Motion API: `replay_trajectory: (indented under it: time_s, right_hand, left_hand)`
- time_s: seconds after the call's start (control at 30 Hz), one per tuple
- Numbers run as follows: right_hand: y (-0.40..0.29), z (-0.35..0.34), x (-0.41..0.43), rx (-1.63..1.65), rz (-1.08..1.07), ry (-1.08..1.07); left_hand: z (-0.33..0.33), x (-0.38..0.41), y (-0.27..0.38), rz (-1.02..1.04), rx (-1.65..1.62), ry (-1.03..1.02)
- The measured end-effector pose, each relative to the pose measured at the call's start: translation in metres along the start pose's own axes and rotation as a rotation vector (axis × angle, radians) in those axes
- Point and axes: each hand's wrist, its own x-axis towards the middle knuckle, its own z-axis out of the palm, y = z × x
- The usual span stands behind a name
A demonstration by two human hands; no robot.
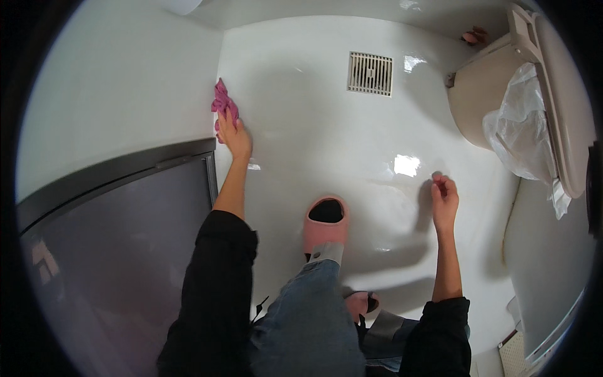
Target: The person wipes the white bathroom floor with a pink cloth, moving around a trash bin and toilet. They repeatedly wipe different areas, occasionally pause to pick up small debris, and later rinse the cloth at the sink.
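Note:
My left hand (235, 136) presses a crumpled pink cloth (225, 103) against the glossy white floor (292, 122), right where the floor meets the wall, just past the corner of a dark door frame (188, 150). The cloth lies under and beyond my fingers. On the other side, my right hand (444, 195) hangs over the floor with its fingers curled inward and nothing visible in it.
A square metal floor drain (370, 74) lies ahead. At the right stands a beige bin (480, 99) with a clear plastic bag (520, 127) hanging over its side. My feet are in pink slippers (326, 231). A dark glossy panel (122, 245) fills the lower left.

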Motion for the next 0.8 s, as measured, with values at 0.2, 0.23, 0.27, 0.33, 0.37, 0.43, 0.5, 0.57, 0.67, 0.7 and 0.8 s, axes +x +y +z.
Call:
replay_trajectory:
  time_s: [0.2,0.23,0.27,0.33,0.37,0.43,0.5,0.57,0.67,0.7,0.8]
  right_hand:
    - [-0.012,-0.017,-0.061,0.105,0.284,-0.049]
    - [-0.009,-0.017,-0.066,0.114,0.296,-0.035]
    - [-0.006,-0.016,-0.073,0.123,0.312,-0.024]
    - [-0.002,-0.016,-0.077,0.142,0.305,-0.004]
    - [-0.001,-0.019,-0.077,0.149,0.299,0.014]
    - [-0.003,-0.019,-0.075,0.173,0.304,-0.012]
    - [-0.008,-0.021,-0.069,0.169,0.293,-0.027]
    - [-0.013,-0.028,-0.069,0.137,0.287,-0.034]
    - [-0.013,-0.036,-0.069,0.161,0.321,0.014]
    - [-0.013,-0.037,-0.071,0.167,0.333,0.032]
    - [-0.010,-0.034,-0.073,0.174,0.332,0.041]
  left_hand:
    - [0.035,-0.055,0.100,0.349,0.046,-0.187]
    - [0.041,-0.066,0.109,0.405,0.000,-0.206]
    - [0.049,-0.083,0.121,0.378,-0.100,-0.275]
    - [0.060,-0.128,0.159,0.427,-0.245,-0.432]
    - [0.060,-0.145,0.187,0.511,-0.290,-0.517]
    - [0.063,-0.161,0.229,0.395,-0.451,-0.770]
    - [0.073,-0.159,0.241,0.058,-0.908,-0.890]
    - [0.057,-0.140,0.264,-0.663,-1.532,-1.047]
    - [0.031,-0.102,0.267,-0.690,-1.775,-1.076]
    - [0.026,-0.095,0.263,-0.646,-1.854,-1.103]
    - [0.016,-0.084,0.248,-0.772,-1.904,-0.996]
